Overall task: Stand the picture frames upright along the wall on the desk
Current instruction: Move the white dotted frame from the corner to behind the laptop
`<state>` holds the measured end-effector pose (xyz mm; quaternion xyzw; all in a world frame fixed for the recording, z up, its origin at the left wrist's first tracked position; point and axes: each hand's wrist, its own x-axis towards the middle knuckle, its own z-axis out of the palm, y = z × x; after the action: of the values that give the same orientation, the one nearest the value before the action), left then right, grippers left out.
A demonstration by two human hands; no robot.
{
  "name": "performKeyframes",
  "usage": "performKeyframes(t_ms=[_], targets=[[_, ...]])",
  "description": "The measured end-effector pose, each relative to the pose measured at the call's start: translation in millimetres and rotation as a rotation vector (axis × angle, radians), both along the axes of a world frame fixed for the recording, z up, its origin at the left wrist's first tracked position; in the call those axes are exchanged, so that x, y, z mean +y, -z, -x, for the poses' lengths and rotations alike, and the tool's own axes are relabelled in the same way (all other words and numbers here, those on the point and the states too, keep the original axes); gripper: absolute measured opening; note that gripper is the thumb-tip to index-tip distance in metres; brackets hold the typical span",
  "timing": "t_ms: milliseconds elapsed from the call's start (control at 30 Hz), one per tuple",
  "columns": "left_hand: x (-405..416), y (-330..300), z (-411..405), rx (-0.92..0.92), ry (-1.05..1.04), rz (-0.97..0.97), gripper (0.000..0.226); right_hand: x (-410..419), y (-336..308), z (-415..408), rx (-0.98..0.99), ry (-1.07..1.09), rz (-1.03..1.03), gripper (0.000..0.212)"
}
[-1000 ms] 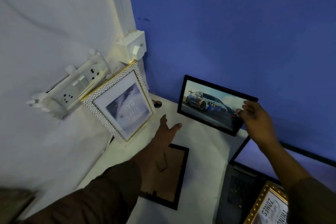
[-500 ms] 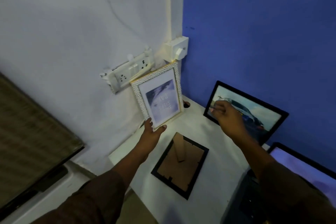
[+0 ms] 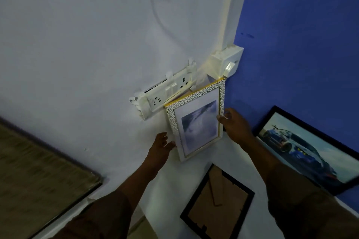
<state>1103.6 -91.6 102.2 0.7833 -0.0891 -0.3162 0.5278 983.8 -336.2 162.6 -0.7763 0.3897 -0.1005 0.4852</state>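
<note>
A white picture frame with a pebble-pattern border and gold edge (image 3: pixel 196 120) stands upright in the corner of the white desk (image 3: pixel 169 184), leaning back against the white wall (image 3: pixel 77 44) just below a white socket strip (image 3: pixel 167 93). Its top right corner is just under a small white switch box (image 3: pixel 228 62), where the white wall meets the blue wall (image 3: pixel 301 35).

The right hand (image 3: pixel 236 126) grasps the right edge of this frame; the thumb lies on the front border and the other fingers go behind the edge. The left hand (image 3: pixel 160 145) is beside the lower left edge of the frame, with the fingers spread and relaxed. The fingertips seem to touch the frame's side, but I cannot tell if they really press on it; they do not close around it.

A black rectangular frame with a photo of a blue car (image 3: pixel 307 147) stands along the blue wall, to the right of the right forearm. Another black frame with a brown cardboard back (image 3: pixel 217 203) lies face down on the desk, between the two forearms, its stand flat against the back. Both arms wear dark brown sleeves (image 3: pixel 101 217). At the lower left, a dark flat panel (image 3: pixel 35 178) is partly visible.
</note>
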Motion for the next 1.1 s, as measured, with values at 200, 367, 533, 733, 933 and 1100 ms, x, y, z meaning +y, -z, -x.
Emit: performKeyframes(t_ms=[200,367,533,733,933,1100], targets=[[-21.0,39.9,-36.2,-0.100,0.161,-0.079,0.017,-29.3,14.5,-41.0,0.028,0.030,-0.002,0.047],[-30.8,20.1,-35.3,-0.230,0.225,-0.104,0.020,-43.3,20.4,-51.0,0.040,-0.028,-0.038,0.041],[-12.5,7.5,-25.5,-0.422,0.162,-0.053,0.019,-41.3,21.1,-32.9,0.082,-0.015,-0.022,0.021],[-2.4,-42.2,0.2,-0.507,0.077,0.145,0.020,-26.4,8.9,40.2,-0.039,0.043,0.036,0.014],[-3.6,-116.4,72.9,-0.635,0.137,0.256,0.023,2.4,-32.5,141.6,-0.276,0.227,-0.127,0.030],[-3.7,-151.6,156.5,-0.870,0.336,0.095,0.040,29.6,-77.6,256.7,-0.269,0.453,0.244,0.069]])
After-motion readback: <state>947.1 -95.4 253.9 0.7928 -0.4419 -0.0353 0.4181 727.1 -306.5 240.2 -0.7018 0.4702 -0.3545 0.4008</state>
